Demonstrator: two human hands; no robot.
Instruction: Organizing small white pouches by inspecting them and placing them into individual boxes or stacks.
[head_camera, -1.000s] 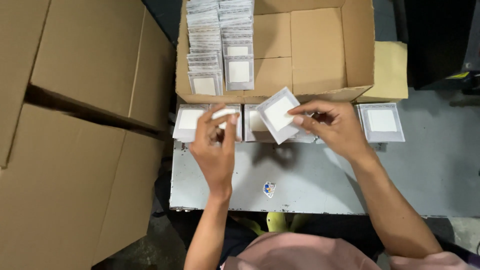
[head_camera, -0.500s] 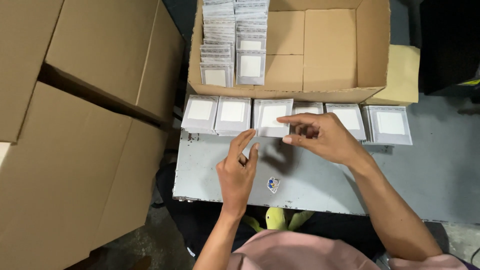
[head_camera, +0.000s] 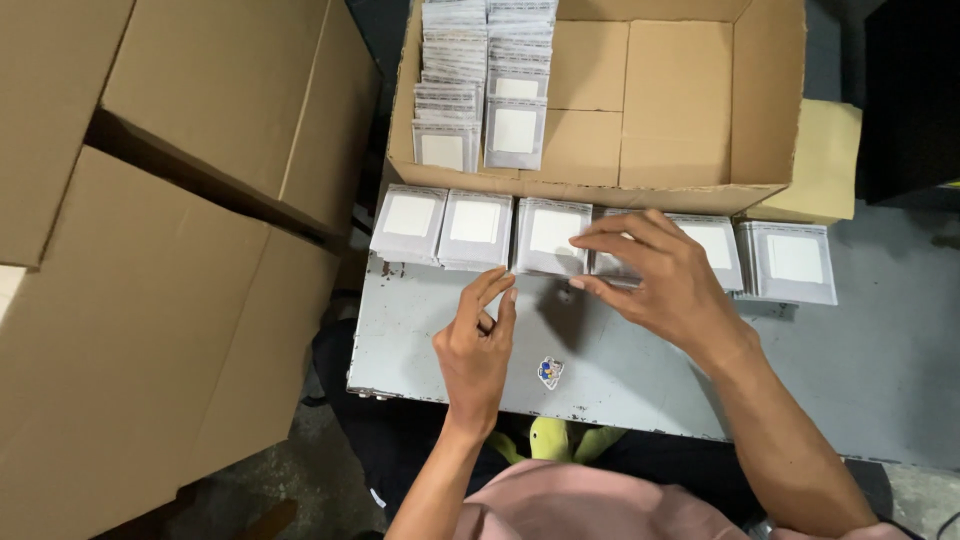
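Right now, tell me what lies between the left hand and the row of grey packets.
In the head view, only bare grey table separates the left hand from the row of grey packets; the right hand rests on that row.

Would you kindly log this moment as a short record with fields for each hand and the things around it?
Left hand: empty, fingers up, just below the row of packets.
Right hand: fingertips on the fourth stack.
Packet row: grey-edged square stacks side by side on the grey table.
Open carton: more packets filed upright at its left.
Sticker: on the table.
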